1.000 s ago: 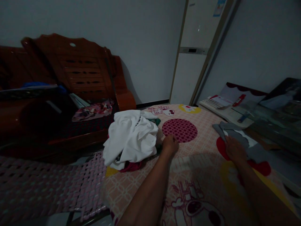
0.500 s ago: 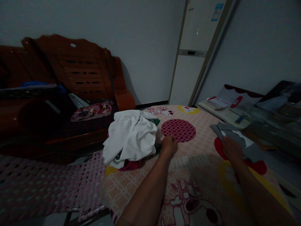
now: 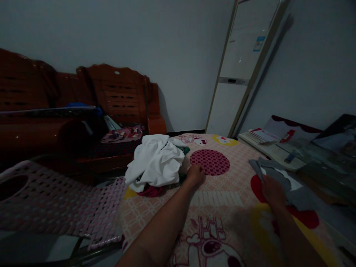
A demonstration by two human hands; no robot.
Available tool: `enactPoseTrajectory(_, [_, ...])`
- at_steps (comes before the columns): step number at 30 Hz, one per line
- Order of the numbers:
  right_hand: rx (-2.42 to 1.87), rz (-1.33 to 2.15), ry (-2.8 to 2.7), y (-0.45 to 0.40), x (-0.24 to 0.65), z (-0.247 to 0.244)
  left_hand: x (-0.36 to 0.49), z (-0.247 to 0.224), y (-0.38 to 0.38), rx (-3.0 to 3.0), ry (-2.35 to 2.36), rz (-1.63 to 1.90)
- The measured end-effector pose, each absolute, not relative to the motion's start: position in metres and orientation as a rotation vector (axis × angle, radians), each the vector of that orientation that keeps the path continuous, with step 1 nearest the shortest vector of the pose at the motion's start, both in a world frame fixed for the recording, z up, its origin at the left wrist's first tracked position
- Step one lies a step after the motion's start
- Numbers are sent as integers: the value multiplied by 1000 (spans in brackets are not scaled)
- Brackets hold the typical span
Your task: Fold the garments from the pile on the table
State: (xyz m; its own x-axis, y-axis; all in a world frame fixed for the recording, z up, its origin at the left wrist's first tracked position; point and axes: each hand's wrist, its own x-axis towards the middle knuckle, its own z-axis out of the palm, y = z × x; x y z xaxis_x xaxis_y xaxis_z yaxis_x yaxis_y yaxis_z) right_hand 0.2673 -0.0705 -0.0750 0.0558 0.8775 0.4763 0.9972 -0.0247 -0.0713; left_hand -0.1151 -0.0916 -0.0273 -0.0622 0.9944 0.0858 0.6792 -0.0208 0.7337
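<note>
A heap of clothes lies on the left side of the table, a white garment [image 3: 157, 159] on top with dark red and green cloth showing beneath. My left hand [image 3: 196, 175] rests just right of this heap. Its fingers are curled closed, and what they hold, if anything, is hidden. On the table's right side lies a folded grey garment [image 3: 302, 198] with a white patch. My right hand [image 3: 274, 191] is closed on its near left edge, with the fingers partly hidden against the cloth.
A patterned cloth [image 3: 214, 198] with cartoon prints covers the round table. To the left stand a woven pink chair [image 3: 105, 204] and a wooden sofa [image 3: 119, 94]. At the right is a glass-topped stand [image 3: 314, 159] with papers; a tall white cabinet-like unit [image 3: 230, 104] stands behind.
The view has shifted left and tilted up a little, showing more of the sofa and chair. Both hands stay near the same spots, the right still on the grey garment.
</note>
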Motion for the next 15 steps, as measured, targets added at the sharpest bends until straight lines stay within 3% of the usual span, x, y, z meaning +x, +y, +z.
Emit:
enactPoseTrajectory(8, [-1838,-294,-1903,-61,280,-79,-123,25,-94,1983,1843,1025])
enactPoseTrajectory(15, [-1747,-221,-1776,-63,265,-64,-172,81,-112,2076,2211,1007])
